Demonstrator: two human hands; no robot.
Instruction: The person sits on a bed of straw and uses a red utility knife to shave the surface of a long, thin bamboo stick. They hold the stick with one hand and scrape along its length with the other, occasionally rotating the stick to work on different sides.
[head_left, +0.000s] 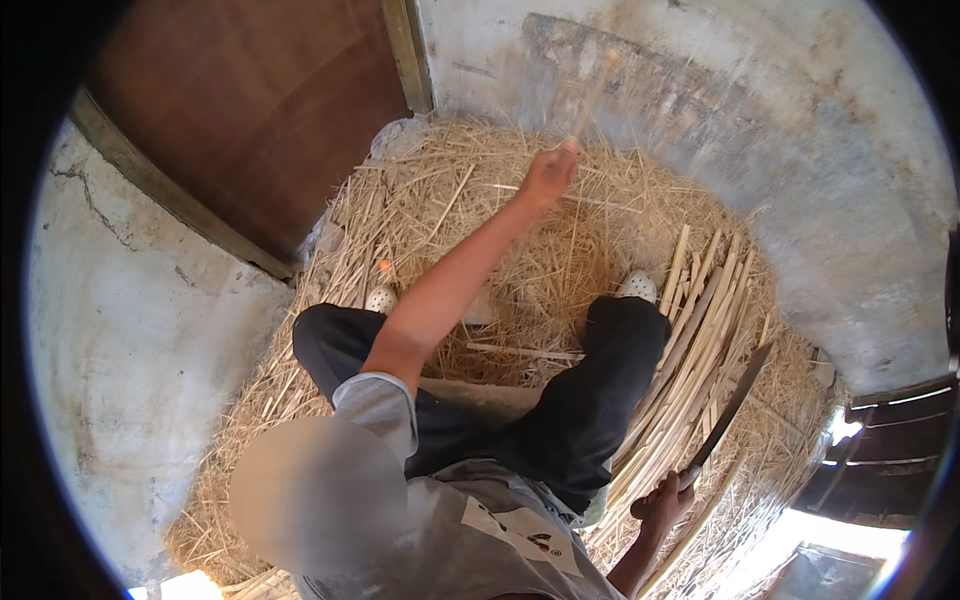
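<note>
Stretched far out ahead, my left hand (550, 176) is closed around a thin, pale split stick (597, 92), which points up and away toward the far wall and is blurred. My right hand (665, 505), low on the right, grips the handle of a machete (737, 400). Its long dark blade slants up and to the right, apart from the stick. Beside my right leg lies a bundle of long pale split sticks (695, 325), with the machete just to its right. A block-like piece (480, 397) shows partly between my legs, mostly hidden.
Loose straw-like shavings (560, 260) cover the floor around my feet. A worn plaster wall (780, 140) curves round the far and right sides, and another wall (130, 350) stands left. A brown door panel (250, 110) is at the far left. Dark slats (885, 460) stand at the right.
</note>
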